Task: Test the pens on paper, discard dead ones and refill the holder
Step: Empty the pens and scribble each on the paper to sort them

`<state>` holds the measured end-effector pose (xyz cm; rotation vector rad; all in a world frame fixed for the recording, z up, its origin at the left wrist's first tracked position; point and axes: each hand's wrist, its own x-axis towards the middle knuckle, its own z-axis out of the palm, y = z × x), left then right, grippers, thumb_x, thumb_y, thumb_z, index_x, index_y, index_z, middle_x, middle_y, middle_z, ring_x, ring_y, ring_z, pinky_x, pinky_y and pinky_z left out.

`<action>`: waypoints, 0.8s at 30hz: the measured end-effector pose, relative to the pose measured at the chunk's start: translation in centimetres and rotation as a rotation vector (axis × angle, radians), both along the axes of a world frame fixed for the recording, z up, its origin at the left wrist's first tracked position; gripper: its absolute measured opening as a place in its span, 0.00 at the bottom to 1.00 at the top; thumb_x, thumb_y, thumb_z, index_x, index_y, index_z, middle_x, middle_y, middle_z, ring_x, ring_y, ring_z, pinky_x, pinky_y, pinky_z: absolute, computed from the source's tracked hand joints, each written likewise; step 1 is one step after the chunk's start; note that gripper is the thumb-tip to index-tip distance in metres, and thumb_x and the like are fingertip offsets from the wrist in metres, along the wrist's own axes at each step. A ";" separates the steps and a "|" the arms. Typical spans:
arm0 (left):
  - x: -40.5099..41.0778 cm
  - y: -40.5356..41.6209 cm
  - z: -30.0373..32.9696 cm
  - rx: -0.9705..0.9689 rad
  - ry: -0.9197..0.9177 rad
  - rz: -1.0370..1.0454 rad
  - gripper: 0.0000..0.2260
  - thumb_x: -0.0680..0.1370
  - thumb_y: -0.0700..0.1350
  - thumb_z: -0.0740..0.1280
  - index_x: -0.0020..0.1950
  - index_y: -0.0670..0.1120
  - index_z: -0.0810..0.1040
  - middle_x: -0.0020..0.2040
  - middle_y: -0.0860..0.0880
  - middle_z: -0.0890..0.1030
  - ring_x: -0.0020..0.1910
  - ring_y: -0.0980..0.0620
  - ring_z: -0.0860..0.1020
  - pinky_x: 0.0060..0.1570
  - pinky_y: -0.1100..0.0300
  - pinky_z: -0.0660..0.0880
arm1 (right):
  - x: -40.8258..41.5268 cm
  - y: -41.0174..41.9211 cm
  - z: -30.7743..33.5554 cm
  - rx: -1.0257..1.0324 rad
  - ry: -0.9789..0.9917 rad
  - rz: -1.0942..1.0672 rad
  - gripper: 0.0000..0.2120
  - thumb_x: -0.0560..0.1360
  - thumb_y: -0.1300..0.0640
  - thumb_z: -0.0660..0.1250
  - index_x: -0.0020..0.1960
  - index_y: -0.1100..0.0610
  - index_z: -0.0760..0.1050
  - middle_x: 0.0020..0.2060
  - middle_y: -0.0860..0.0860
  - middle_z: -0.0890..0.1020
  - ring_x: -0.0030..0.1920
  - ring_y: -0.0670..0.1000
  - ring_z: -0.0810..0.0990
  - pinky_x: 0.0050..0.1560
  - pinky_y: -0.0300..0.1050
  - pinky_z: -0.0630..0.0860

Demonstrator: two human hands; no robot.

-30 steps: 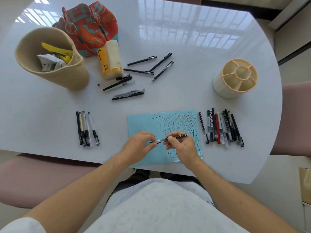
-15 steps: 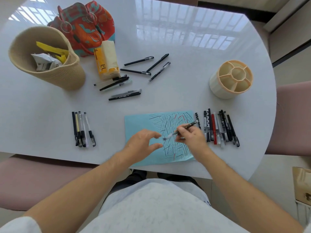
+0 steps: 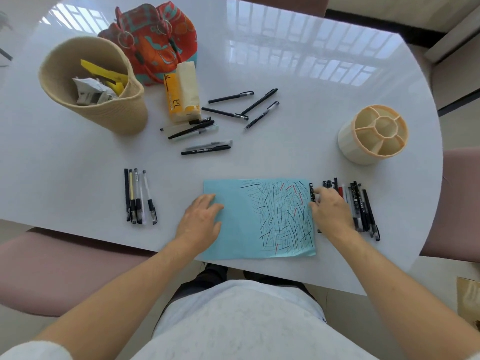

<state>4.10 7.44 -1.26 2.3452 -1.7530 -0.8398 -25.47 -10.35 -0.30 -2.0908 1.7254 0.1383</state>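
While my left hand (image 3: 201,219) lay flat, fingers spread, on the blue paper (image 3: 233,216), my right hand (image 3: 331,210) rested on the pen row (image 3: 361,209), grip unclear.

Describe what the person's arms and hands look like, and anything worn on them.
Both forearms are bare, with no watch, rings or gloves visible on the left hand or right hand. A light sleeve edge shows at the upper left arm, matching the pale heathered top.

Bright daylight; window glare on glossy table (image 3: 285,141) far side; soft shadows; wide-angle bend at edges; slightly soft overall.
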 end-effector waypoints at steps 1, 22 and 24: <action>0.2 0.2 -0.2 0.003 0.006 -0.007 0.20 0.76 0.45 0.67 0.68 0.49 0.75 0.75 0.48 0.65 0.74 0.46 0.61 0.71 0.50 0.64 | 0.7 -0.1 0.2 -0.023 -0.019 0.000 0.12 0.79 0.58 0.70 0.61 0.57 0.78 0.51 0.53 0.80 0.45 0.54 0.79 0.44 0.48 0.75; 2.5 0.8 -0.4 0.002 0.149 -0.075 0.23 0.75 0.44 0.66 0.70 0.52 0.74 0.77 0.47 0.62 0.75 0.45 0.59 0.72 0.49 0.63 | 26.2 -2.3 -1.7 -0.056 0.022 0.633 0.15 0.76 0.66 0.61 0.61 0.58 0.75 0.60 0.58 0.77 0.54 0.64 0.80 0.45 0.52 0.74; 2.5 0.5 -0.4 0.027 0.153 -0.086 0.22 0.75 0.46 0.66 0.70 0.52 0.74 0.76 0.48 0.62 0.74 0.45 0.59 0.72 0.49 0.63 | 24.4 -2.6 -1.3 0.022 0.011 0.573 0.16 0.75 0.63 0.64 0.62 0.56 0.75 0.60 0.57 0.77 0.54 0.62 0.81 0.50 0.51 0.75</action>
